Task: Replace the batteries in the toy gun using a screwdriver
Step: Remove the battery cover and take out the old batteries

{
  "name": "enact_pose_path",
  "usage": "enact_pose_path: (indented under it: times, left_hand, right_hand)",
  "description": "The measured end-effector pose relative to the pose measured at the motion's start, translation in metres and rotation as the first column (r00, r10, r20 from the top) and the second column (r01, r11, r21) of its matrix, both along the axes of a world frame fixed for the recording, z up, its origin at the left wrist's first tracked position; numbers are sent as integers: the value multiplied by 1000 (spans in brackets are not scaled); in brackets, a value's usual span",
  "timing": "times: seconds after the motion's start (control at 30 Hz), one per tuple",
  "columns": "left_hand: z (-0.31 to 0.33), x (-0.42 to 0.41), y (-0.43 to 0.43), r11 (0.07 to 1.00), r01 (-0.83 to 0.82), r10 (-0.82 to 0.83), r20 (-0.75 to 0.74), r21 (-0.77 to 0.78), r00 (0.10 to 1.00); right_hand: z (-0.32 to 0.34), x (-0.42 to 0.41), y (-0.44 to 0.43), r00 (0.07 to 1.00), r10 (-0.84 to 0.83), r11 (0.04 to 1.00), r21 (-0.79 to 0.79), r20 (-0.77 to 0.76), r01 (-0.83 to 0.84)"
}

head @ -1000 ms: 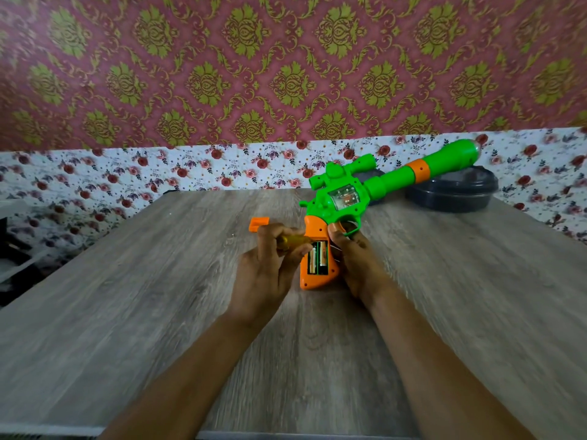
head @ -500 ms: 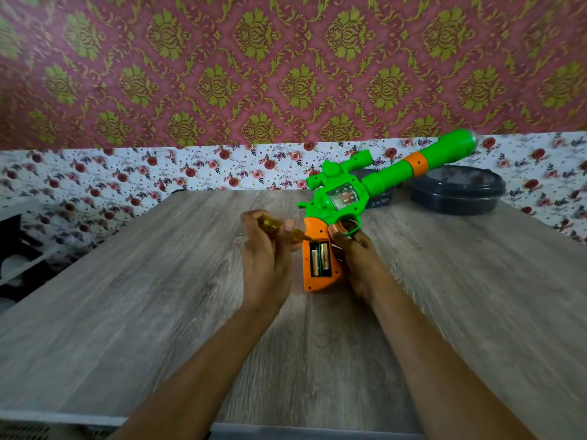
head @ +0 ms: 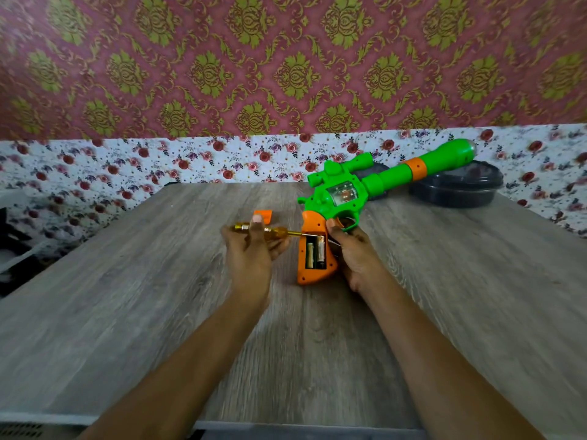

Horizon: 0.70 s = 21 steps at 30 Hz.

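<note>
Toy gun [head: 346,192] is what the person is working on, and it lies on its side on the far middle part of the gray wooden table [head: 127,296]. It is bright green with an orange handle [head: 313,223] at the near end. Its long barrel points up and to the right, toward the wall.

A little door space in the orange handle is open. Two batteries [head: 316,255] sit inside it, side by side.

The left hand [head: 251,258] has its fingers curled around a small screwdriver [head: 279,231] with a see-through yellow handle. The thin metal part points to the right, and its tip is at the top edge of the open battery space. The picture is too blurry to show if the tip touches a battery.

The right hand [head: 355,252] grips the orange handle from the right side. Its thumb presses on the handle just below the trigger, and its fingers wrap under the handle.

A small orange cover [head: 263,215] lies flat on the table just behind the left hand, apart from the gun.

A round black bowl with a lid [head: 457,188] sits at the back right of the table, under the end of the barrel. The wall behind has white paper with little red flowers [head: 127,166] low down, and dark pink paper with gold shapes [head: 286,65] above.
</note>
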<state>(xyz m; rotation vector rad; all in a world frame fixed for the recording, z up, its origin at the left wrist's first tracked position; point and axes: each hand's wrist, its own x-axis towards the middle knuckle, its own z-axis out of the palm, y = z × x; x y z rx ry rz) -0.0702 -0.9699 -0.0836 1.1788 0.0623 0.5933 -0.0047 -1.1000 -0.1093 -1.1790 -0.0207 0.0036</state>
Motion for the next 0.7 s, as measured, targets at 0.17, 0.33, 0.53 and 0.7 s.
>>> enact_pose_path:
  times: [0.17,0.33,0.53,0.7]
  left_hand:
    - [3,-12,1,720,-309,25,422,621,906]
    - [4,-14,4,678,-352,44,443,645,896]
    - [7,-12,6,735,-364,100,439,573,893]
    - [10,-17,7,773,-403,111,521,490,846]
  right_hand:
    - [2,-4,-3,996,48,999,5,77,-49]
    - [4,-6,-4,996,36,999,13,84,-38]
    - [4,-6,-3,996,37,999,36,75,-40]
    - [5,-6,-3,996,42,998,36,80,-45]
